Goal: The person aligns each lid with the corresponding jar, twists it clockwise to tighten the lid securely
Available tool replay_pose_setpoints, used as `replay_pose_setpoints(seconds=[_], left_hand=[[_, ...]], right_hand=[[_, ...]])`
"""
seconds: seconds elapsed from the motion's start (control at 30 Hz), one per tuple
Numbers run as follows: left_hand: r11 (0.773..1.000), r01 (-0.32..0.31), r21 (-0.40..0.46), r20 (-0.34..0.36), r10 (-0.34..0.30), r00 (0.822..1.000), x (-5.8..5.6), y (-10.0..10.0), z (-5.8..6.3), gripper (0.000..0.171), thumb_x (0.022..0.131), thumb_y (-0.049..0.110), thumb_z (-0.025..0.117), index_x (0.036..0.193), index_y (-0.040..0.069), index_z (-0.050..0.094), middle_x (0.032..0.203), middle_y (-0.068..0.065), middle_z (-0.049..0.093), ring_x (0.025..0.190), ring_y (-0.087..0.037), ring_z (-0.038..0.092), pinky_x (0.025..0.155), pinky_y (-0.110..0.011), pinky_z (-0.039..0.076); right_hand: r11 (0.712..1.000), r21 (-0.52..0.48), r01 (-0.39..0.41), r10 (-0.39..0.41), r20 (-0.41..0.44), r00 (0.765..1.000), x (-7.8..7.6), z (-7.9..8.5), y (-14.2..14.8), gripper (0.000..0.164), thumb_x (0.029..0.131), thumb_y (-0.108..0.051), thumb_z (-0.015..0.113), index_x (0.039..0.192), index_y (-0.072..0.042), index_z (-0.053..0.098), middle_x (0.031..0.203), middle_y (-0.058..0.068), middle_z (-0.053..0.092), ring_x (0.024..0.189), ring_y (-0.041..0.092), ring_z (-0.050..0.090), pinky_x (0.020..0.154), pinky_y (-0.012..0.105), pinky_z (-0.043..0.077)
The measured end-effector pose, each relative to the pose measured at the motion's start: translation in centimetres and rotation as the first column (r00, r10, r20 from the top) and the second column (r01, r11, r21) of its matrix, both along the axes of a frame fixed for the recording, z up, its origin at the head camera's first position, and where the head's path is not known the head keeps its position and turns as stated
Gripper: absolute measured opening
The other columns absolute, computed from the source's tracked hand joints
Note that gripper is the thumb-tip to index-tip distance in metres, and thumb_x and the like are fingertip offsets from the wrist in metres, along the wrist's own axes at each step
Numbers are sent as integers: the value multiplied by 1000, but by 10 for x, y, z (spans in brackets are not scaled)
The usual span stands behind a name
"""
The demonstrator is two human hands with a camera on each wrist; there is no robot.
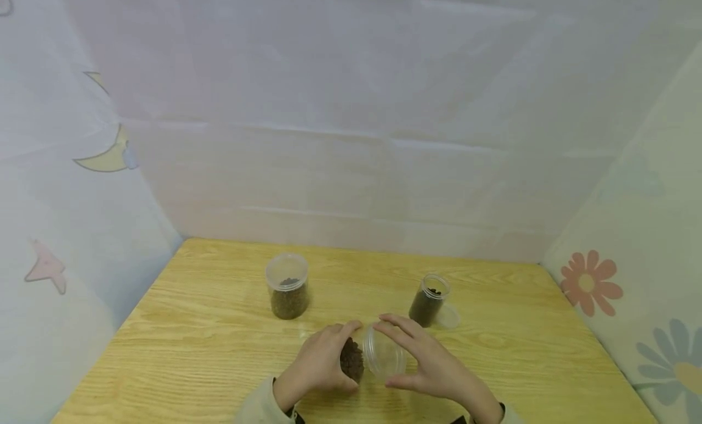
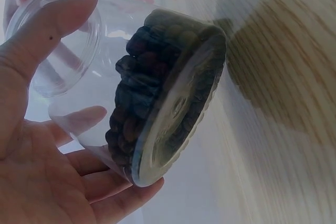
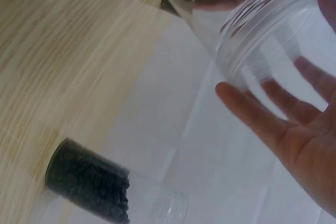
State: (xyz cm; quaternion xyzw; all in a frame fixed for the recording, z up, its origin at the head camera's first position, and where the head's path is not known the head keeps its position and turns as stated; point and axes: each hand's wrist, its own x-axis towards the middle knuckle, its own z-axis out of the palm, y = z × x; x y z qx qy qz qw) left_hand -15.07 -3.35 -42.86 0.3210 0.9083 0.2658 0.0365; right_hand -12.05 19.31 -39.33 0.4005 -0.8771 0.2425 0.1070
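Observation:
My left hand (image 1: 323,358) grips a clear jar (image 2: 110,30) partly filled with dark brown beans (image 2: 147,77), thumb on one side and fingers curled round the other. The jar is tilted, its base low over the table and its ridged mouth end toward my right hand. My right hand (image 1: 433,360) curls its thumb and fingers round the clear lid (image 1: 386,354) at that end. Whether the lid is screwed on or loose is hard to tell through the plastic.
Back left on the wooden table (image 1: 208,302) stands a wide lidded jar (image 1: 289,299) of brown grains. A narrower open jar (image 1: 425,307) of dark beans is behind my right hand, a clear lid (image 1: 448,316) lying beside it. Patterned cloth (image 1: 351,186) encloses the table.

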Motion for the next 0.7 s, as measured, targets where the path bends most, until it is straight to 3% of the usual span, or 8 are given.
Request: replay_pose_setpoints(seconds=[0.37,0.7], left_hand=[[1000,3,-5,-15,-3,1000,0,2,0,91,55,35,87,131,14,42,114,-9,58,99,-24,56,76,-41,49],[1000,21,-5,-23,-22,1000,-1,1,1,92,54,35,87,131,14,41,114,-9,58,98,-24,56,77,-41,49]], right_hand=[[985,-7,174,-170,165,972,8,2,-6,77,73,-39,73,137,-13,40,132,12,45,110,33,50,77,47,49],[980,13,197,-196,145,970,8,4,-7,83,71,-41,74,140,-14,36,133,15,42,112,38,48,79,53,46]])
